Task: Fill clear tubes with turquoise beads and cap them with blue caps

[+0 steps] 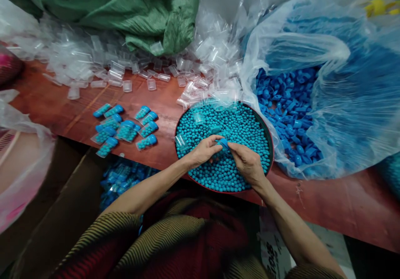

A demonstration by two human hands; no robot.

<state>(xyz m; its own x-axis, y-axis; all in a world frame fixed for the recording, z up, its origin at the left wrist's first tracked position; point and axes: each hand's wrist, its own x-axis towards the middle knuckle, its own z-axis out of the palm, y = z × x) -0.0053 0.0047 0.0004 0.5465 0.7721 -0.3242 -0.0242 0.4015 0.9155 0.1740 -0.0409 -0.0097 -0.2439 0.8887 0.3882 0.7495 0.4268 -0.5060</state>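
Observation:
Over a round tray [271, 145] of turquoise beads [231, 177], both my hands are closed at one small piece. My left hand [203, 150] grips what looks like a clear plastic container, mostly hidden by the fingers. At its top sits a blue cap [223, 144], pinched by the fingertips of my right hand [249, 161]. A loose clear container [180, 142] rests on the beads by the tray's left rim. Left of the tray, several filled containers [146, 142] with blue caps lie on the red-brown table [162, 156].
Empty clear containers [117, 71] are heaped along the back, beneath a green sack [162, 16]. At right, a translucent bag [350, 116] lies open around blue caps [290, 116]. Below the table's front edge, more filled containers [120, 181] are piled near a cardboard flap [59, 208].

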